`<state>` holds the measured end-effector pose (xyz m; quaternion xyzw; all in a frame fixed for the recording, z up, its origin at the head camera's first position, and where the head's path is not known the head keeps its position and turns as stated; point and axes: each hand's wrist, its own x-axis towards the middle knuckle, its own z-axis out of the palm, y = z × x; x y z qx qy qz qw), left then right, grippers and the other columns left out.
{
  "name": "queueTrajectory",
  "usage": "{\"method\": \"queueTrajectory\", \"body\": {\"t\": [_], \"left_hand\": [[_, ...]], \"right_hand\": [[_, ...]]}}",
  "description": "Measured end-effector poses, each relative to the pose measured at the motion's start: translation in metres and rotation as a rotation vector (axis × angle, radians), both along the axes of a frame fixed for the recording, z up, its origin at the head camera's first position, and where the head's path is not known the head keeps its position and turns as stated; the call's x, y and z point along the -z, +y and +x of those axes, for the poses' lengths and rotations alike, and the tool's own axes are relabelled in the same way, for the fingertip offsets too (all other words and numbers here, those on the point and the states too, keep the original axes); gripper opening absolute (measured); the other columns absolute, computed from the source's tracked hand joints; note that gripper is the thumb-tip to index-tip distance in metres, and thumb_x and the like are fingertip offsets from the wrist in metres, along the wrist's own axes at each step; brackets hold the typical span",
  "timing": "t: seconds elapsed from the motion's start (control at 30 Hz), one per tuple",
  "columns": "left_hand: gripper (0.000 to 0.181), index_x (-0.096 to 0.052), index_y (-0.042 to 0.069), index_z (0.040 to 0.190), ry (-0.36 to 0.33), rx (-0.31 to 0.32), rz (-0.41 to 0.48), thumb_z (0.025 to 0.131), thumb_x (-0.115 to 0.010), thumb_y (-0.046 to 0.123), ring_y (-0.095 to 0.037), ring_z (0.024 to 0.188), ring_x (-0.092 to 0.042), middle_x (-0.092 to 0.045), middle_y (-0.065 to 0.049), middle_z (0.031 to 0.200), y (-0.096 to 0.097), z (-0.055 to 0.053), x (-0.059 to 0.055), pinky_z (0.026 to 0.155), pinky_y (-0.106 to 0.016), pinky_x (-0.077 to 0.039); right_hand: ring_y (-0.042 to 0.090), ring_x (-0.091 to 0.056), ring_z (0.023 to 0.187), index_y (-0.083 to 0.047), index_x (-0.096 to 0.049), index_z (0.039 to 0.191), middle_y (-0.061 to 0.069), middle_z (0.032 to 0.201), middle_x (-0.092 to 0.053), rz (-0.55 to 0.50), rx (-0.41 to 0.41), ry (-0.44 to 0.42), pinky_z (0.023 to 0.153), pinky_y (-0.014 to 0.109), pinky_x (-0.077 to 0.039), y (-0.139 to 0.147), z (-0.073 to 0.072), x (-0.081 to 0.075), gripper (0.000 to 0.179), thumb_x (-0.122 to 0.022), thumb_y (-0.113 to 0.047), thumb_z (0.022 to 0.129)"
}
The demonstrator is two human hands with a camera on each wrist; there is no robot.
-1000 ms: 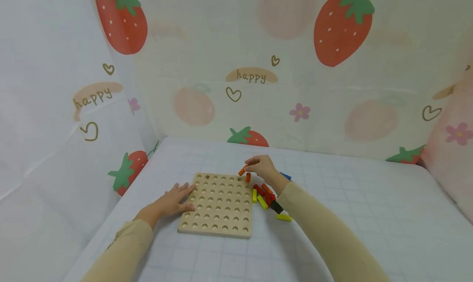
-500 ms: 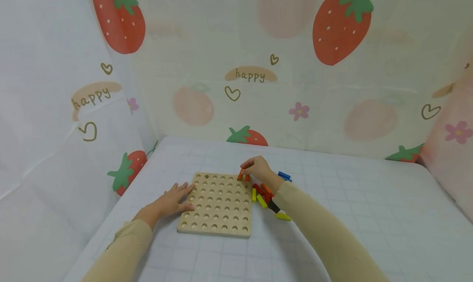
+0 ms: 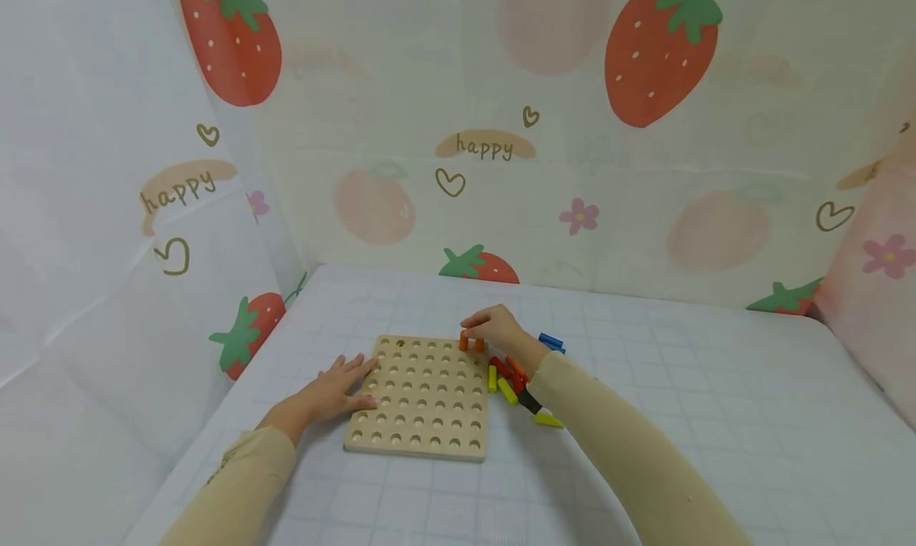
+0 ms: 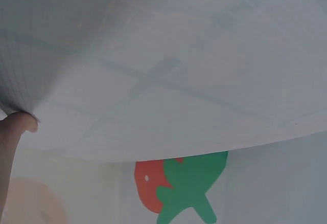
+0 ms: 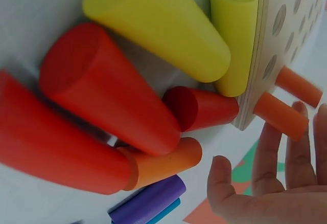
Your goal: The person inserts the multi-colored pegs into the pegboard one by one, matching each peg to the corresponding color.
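A square wooden pegboard (image 3: 425,379) with rows of round holes lies on the table. My left hand (image 3: 335,389) rests at its left edge, fingers spread, fingertips on the rim; the left wrist view shows just a bit of that hand (image 4: 20,124) over the cloth. At the far right corner, my right hand (image 3: 497,327) holds an orange peg (image 3: 463,341) by its top, upright at a hole. A second orange peg (image 5: 281,115) stands in the corner hole beside it. The fingers (image 5: 266,157) of the right hand show behind these pegs; its grip is partly hidden.
Yellow pegs (image 3: 507,391), red pegs (image 5: 110,88) and an orange peg (image 5: 166,162) lie loose against the board's right side. Farther back are blue pegs (image 3: 551,341) and a purple peg (image 5: 148,198). A dark piece (image 3: 529,401) lies by the right sleeve.
The orange peg in my right hand has moved left and down, from tilted above the board to upright at a hole. My left hand stays where it was.
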<state>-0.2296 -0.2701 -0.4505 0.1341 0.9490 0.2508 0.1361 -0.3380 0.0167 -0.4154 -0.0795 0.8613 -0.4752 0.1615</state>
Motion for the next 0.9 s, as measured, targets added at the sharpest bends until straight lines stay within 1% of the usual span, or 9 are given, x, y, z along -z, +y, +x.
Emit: {"method": "queueTrajectory", "body": {"t": [0.1, 0.3, 0.47, 0.6, 0.67, 0.77, 0.87, 0.9], "left_hand": [[0.088, -0.027, 0.0, 0.151, -0.011, 0.001, -0.004, 0.089, -0.061, 0.052, -0.057, 0.139, -0.005, -0.019, -0.033, 0.153, 0.001, 0.001, 0.0, 0.104, -0.073, -0.008], [0.087, -0.027, -0.001, 0.151, -0.004, 0.013, -0.001, 0.09, -0.062, 0.05, -0.058, 0.138, -0.005, -0.019, -0.035, 0.152, 0.001, 0.003, -0.003, 0.103, -0.074, -0.009], [0.087, -0.027, -0.002, 0.151, -0.006, 0.014, -0.002, 0.09, -0.061, 0.051, -0.057, 0.139, -0.005, -0.018, -0.035, 0.152, 0.001, 0.001, -0.005, 0.104, -0.073, -0.008], [0.088, -0.026, -0.001, 0.151, -0.016, 0.012, -0.004, 0.09, -0.061, 0.051, -0.057, 0.139, -0.004, -0.018, -0.034, 0.153, 0.002, 0.002, -0.007, 0.105, -0.073, -0.008], [0.088, -0.025, -0.001, 0.151, -0.022, 0.013, -0.006, 0.09, -0.061, 0.051, -0.057, 0.139, -0.004, -0.017, -0.034, 0.153, 0.003, 0.003, -0.008, 0.105, -0.073, -0.008], [0.088, -0.026, -0.001, 0.151, -0.023, 0.011, -0.006, 0.09, -0.061, 0.051, -0.057, 0.139, -0.004, -0.017, -0.034, 0.153, 0.004, 0.003, -0.008, 0.105, -0.073, -0.008], [0.088, -0.026, -0.002, 0.151, -0.018, 0.012, -0.002, 0.09, -0.061, 0.051, -0.058, 0.138, -0.004, -0.018, -0.035, 0.152, 0.003, 0.003, -0.008, 0.104, -0.074, -0.008], [0.088, -0.026, -0.002, 0.151, -0.018, 0.012, -0.001, 0.09, -0.061, 0.051, -0.058, 0.138, -0.004, -0.018, -0.035, 0.152, 0.003, 0.003, -0.007, 0.104, -0.074, -0.008]], "right_hand": [[0.028, -0.051, 0.113, 0.001, -0.068, 0.119, 0.013, 0.122, -0.063, -0.01, 0.003, -0.006, 0.101, 0.042, -0.042, 0.001, 0.003, 0.0, 0.026, -0.061, -0.007, 0.095], [0.029, -0.051, 0.119, 0.0, -0.066, 0.12, 0.013, 0.123, -0.062, -0.04, 0.049, -0.003, 0.104, 0.046, -0.039, 0.009, 0.004, -0.005, 0.027, -0.062, -0.007, 0.094], [0.03, -0.057, 0.114, 0.002, -0.066, 0.12, 0.015, 0.118, -0.064, -0.066, 0.071, 0.012, 0.104, 0.046, -0.04, 0.023, 0.002, -0.01, 0.028, -0.063, -0.005, 0.093], [0.03, -0.058, 0.111, 0.003, -0.065, 0.12, 0.017, 0.117, -0.065, -0.057, 0.079, 0.009, 0.101, 0.044, -0.043, 0.039, 0.004, -0.012, 0.029, -0.064, -0.004, 0.093], [0.029, -0.059, 0.105, 0.002, -0.065, 0.121, 0.017, 0.117, -0.065, -0.035, 0.07, -0.003, 0.096, 0.042, -0.046, 0.047, 0.007, -0.012, 0.029, -0.064, -0.005, 0.093], [0.024, -0.058, 0.092, 0.002, -0.065, 0.122, 0.015, 0.111, -0.065, 0.005, 0.05, -0.024, 0.083, 0.036, -0.05, 0.058, 0.012, -0.012, 0.03, -0.064, -0.005, 0.092], [0.021, -0.055, 0.081, 0.002, -0.065, 0.122, 0.011, 0.102, -0.064, 0.028, 0.049, -0.052, 0.069, 0.029, -0.049, 0.066, 0.018, -0.011, 0.031, -0.065, -0.004, 0.092], [0.019, -0.055, 0.08, 0.002, -0.065, 0.122, 0.01, 0.1, -0.063, 0.028, 0.057, -0.062, 0.067, 0.027, -0.048, 0.068, 0.02, -0.011, 0.031, -0.065, -0.004, 0.091]]}}
